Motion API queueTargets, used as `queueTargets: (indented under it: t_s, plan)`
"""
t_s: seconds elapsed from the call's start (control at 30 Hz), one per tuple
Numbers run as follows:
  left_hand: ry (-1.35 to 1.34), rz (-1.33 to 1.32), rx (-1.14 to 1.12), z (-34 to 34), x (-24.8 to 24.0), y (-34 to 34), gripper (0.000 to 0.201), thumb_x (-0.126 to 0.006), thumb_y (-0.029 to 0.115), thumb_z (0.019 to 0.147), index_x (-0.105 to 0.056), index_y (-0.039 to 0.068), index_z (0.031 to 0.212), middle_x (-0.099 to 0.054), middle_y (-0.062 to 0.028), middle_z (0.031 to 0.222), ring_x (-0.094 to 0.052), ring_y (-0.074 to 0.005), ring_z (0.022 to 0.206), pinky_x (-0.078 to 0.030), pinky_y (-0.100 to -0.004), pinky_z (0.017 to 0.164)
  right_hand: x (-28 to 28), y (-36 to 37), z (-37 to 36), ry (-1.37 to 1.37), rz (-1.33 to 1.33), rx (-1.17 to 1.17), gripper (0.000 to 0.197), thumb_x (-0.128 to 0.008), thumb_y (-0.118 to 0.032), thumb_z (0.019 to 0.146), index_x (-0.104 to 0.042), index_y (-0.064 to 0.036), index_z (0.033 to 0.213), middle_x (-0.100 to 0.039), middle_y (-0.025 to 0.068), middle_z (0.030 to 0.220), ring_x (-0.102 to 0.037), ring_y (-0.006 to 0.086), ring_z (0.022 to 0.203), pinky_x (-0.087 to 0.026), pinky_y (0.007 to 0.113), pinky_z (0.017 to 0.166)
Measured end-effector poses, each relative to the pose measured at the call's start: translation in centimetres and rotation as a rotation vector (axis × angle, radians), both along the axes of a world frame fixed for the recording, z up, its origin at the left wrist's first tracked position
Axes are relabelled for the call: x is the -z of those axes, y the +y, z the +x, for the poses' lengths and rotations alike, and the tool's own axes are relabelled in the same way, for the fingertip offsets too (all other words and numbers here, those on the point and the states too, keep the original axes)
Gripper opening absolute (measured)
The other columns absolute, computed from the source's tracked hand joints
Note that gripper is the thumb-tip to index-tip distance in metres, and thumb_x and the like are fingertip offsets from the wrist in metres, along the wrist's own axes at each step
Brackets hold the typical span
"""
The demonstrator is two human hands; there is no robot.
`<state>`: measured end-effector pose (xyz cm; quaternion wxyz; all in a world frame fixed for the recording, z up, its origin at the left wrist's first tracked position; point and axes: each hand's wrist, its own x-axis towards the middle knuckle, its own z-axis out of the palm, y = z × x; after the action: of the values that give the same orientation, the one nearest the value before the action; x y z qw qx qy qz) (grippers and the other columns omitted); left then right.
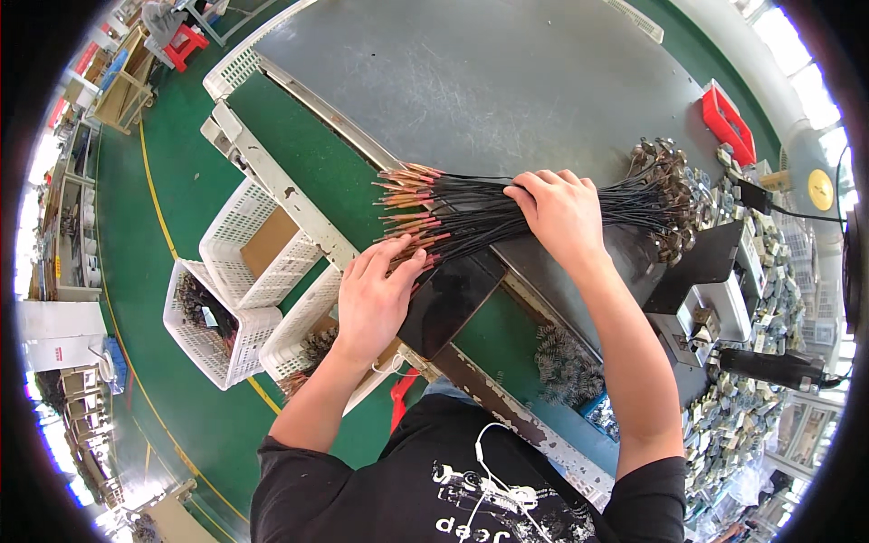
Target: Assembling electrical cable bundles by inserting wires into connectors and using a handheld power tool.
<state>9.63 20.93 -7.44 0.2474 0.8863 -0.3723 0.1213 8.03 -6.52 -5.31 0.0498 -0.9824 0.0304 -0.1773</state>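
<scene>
A thick bundle of black cables (480, 210) lies across the work table, its strands side by side. Their left ends (409, 201) are copper and reddish, fanned out past the table's edge. At the right they finish in a cluster of shiny round metal parts (668, 195). My right hand (563, 215) is closed over the middle of the bundle, palm down. Lower left, my left hand (376, 288) has its thumb and fingers closed around some of the nearest cable ends; its grip is partly hidden.
The grey metal table (434, 81) stretches away ahead. White perforated crates (258, 244) stand at the left, some holding cables. A red bin (727, 125) sits at the far right. A small machine (701, 312) and piled metal parts (756, 362) are at the right.
</scene>
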Motion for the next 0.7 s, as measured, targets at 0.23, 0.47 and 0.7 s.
queueTargets:
  t_s: [0.23,0.47,0.7]
  plan:
    - [-0.021,0.000,0.009,-0.4,-0.3,0.0,0.030,-0.074,0.006,0.078,-0.070,0.012,0.107,-0.065,-0.0065,0.117,-0.063,-0.0288,0.110,-0.049,-0.0412,0.090,-0.1,0.3,0.2,0.000,0.014,0.039,0.021,-0.062,-0.033,0.094,-0.067,-0.0134,0.090,-0.069,-0.0007,0.080,-0.065,0.0218,0.077,-0.045,0.038,0.071]
    - [0.040,-0.036,0.044,0.5,-0.1,0.1,0.028,-0.074,0.006,0.079,-0.070,0.012,0.106,-0.066,-0.0050,0.109,-0.062,-0.0278,0.106,-0.049,-0.0417,0.090,-0.2,-0.1,0.1,-0.025,0.069,0.004,0.020,-0.065,-0.033,0.092,-0.066,-0.0126,0.089,-0.069,0.0004,0.078,-0.065,0.0223,0.075,-0.045,0.037,0.069]
    - [0.179,0.067,0.017,2.4,-2.7,-0.4,0.039,-0.076,0.016,0.079,-0.067,0.011,0.117,-0.063,-0.0071,0.103,-0.056,-0.0283,0.108,-0.045,-0.0411,0.095,0.0,-0.5,-0.1,-0.086,0.084,-0.065,0.022,-0.067,-0.035,0.090,-0.066,-0.0130,0.085,-0.066,0.0008,0.072,-0.063,0.0225,0.072,-0.045,0.037,0.068]
